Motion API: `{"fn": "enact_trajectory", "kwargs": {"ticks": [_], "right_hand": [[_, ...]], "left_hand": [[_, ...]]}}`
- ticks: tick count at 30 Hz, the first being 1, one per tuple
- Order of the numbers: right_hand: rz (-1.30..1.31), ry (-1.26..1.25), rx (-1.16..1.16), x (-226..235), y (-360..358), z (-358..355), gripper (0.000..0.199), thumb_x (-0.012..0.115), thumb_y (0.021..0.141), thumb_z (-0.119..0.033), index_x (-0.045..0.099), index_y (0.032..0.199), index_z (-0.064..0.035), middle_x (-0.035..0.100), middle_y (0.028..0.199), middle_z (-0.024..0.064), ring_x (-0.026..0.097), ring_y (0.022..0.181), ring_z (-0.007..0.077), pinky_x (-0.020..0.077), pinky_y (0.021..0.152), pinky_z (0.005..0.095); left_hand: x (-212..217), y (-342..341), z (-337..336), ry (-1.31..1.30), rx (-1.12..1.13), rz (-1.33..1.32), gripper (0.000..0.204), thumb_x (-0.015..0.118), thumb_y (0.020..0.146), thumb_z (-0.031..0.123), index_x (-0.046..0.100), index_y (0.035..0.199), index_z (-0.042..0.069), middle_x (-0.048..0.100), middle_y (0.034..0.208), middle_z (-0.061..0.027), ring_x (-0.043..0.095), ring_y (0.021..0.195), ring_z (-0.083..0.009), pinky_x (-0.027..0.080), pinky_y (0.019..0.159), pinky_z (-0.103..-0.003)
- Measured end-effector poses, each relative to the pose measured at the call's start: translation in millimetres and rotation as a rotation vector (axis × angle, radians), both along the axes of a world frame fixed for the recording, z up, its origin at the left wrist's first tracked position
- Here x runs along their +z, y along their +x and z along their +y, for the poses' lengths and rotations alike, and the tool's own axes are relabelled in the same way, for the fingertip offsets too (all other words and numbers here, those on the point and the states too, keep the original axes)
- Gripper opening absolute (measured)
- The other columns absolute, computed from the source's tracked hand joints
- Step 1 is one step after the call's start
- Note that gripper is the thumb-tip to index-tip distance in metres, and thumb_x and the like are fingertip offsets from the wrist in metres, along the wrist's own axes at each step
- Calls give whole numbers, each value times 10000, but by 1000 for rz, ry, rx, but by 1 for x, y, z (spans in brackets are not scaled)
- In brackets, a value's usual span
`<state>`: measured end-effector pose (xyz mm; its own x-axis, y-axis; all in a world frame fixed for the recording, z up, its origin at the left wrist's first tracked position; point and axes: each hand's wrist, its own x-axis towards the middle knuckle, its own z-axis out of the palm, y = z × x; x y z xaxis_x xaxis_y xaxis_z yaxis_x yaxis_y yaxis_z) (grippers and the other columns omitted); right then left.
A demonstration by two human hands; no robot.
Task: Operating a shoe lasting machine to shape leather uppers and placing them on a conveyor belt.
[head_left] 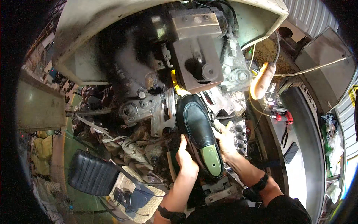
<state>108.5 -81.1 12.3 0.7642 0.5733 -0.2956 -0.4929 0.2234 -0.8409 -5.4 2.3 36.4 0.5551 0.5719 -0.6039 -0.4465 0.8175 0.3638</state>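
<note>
A black leather loafer is held in the middle of the view, its toe pointing away from me. A green shoe last with a small round hole fills its opening. My left hand presses along the loafer's left side with the thumb upward. On the opposite side, my right hand grips near the middle of the shoe. The toe is right up against a large grimy machine, just below its dark metal head; whether they touch I cannot tell. The sole is hidden underneath.
A lit work lamp hangs on a cable to the right of the machine. Further right is a long metal-sided bench, with a red-handled tool near it. A black-backed chair stands at the lower left.
</note>
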Motion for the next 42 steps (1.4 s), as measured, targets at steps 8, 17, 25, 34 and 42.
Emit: {"fn": "enact_trajectory", "kwargs": {"ticks": [8,17,25,34,42], "right_hand": [[-77,33,-19,-10,0,8,692,705,908,-176,398,1493,33,319,1601,174,208,1499,244,2,1240,350],[-217,-78,-38,-37,16,18,946,753,856,-375,249,1564,0,115,1667,182,-213,1507,308,-102,1217,409],[39,103,69,-19,15,12,874,720,918,-305,216,1569,-11,182,1652,143,136,1515,221,-45,1220,407],[-150,-280,142,-51,83,-102,820,661,986,-277,139,1591,-91,716,1057,209,722,855,257,590,737,341],[-9,-614,-15,-153,94,-125,821,756,840,-159,318,1518,-4,630,1239,153,607,1081,227,483,945,364]], "left_hand": [[-35,4,6,30,90,-54,387,726,930,311,662,1199,41,677,1202,-92,642,1053,-230,516,921,-373],[-35,18,5,288,236,238,334,720,935,353,649,1095,69,669,1080,-70,630,1000,-224,513,884,-373],[-33,16,5,73,144,-36,393,677,960,367,664,1175,38,674,1184,-99,640,1036,-237,521,918,-395],[-87,-90,32,440,293,412,336,668,958,355,557,1050,51,637,950,-130,644,872,-256,544,855,-408],[-364,-330,-11,43,-136,644,151,589,853,3,684,967,-20,661,800,-114,621,674,-246,481,572,-394]]}}
